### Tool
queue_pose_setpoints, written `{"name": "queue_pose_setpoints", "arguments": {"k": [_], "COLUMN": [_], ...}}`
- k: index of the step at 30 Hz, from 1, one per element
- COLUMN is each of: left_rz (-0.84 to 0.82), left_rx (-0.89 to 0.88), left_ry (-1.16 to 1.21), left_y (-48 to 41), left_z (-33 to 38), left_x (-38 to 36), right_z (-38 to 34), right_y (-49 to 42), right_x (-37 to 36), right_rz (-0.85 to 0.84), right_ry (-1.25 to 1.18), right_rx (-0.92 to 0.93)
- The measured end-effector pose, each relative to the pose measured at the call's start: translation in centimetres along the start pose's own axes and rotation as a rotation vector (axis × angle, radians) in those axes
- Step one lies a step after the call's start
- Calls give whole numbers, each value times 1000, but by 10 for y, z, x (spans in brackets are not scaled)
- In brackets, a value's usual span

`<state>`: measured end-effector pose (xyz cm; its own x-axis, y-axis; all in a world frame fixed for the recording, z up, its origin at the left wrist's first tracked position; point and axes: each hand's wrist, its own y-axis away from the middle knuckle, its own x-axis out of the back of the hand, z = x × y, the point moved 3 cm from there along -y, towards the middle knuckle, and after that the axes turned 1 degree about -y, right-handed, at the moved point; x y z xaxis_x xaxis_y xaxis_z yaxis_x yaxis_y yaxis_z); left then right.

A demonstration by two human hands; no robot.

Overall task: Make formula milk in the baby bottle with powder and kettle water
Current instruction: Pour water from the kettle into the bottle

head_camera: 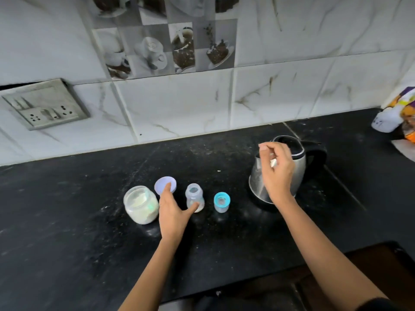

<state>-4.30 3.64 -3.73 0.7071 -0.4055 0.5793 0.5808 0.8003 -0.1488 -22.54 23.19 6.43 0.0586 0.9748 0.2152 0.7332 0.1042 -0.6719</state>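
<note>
Head view: on the dark desk (67, 221) a short row is laid out, read here from left to right. The open powder jar (141, 204) is stood farthest left, and its lilac lid (162, 182) is laid flat just behind it to the right. The left hand (171, 213) is held flat and relaxed between the jar and the baby bottle (195, 196). Nothing is gripped by it: a fingertip is laid over the lid's edge, and the thumb seems to be touching the bottle's lower wall. The bottle is stood upright with its mouth uncovered and its long axis vertical, just right of that hand. Its teal-ringed teat cap (221, 202) is set beside it, apart. Well to the right, the right hand (277, 173) is held up in front of the steel kettle (298, 169) with fingers curled. A small white object (273, 162) is pinched in them; what it is cannot be told. The bottle is judged nearer the left hand, by which it can be steadied. The kettle, its handle turned away to the right, is nearer the right hand.
</note>
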Motion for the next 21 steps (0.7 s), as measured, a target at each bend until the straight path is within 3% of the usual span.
{"name": "queue_pose_setpoints", "arguments": {"k": [5, 10, 15, 18, 21], "left_rz": [39, 69, 67, 62, 63], "left_rx": [113, 167, 179, 160, 157], "left_ry": [109, 188, 192, 189, 190], "left_y": [12, 15, 12, 10, 9], "left_z": [-7, -9, -7, -4, -1], "left_x": [-29, -43, -48, -51, -52], "right_z": [64, 125, 155, 170, 165], "right_y": [-20, -42, -51, -59, -63], "right_x": [57, 90, 100, 101, 90], "right_rz": [109, 48, -253, -297, -202], "right_ry": [193, 299, -52, -208, -308], "right_rx": [12, -100, -500, -528, -512]}}
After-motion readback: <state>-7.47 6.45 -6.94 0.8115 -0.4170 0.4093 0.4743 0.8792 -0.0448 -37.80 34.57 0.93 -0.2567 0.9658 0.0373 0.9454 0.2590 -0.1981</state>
